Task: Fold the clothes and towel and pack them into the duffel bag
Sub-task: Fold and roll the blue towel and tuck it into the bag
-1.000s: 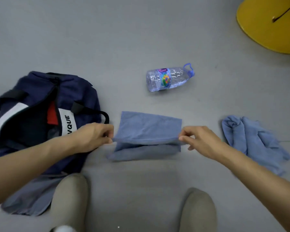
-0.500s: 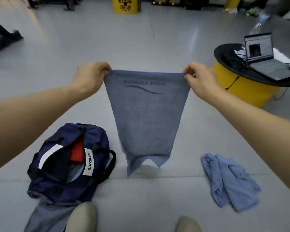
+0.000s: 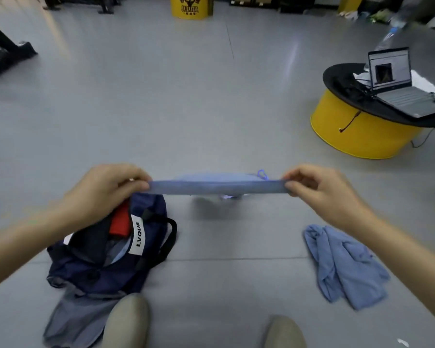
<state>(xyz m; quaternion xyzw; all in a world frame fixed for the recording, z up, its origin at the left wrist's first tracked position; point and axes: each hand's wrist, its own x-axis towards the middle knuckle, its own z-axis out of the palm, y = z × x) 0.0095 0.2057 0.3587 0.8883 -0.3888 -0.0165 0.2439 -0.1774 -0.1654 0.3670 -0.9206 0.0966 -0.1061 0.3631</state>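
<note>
Hands up past the open duffel bag (image 3: 98, 267) at 8 o'clock and the crumpled blue garment (image 3: 344, 264) at 4 o'clock, we'd keep the towel (image 3: 216, 187) taut with corners matched for a square fold, our left hand (image 3: 106, 189) and right hand (image 3: 319, 189) curled, each pinching one end at centre.

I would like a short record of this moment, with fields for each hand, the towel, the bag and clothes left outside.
left hand: pinches one end of the blue towel
right hand: pinches the other end
towel state: taut between the hands
duffel bag: open on the floor, red item inside
outside: crumpled blue garment to the right; grey garment at the bag's near edge
</note>
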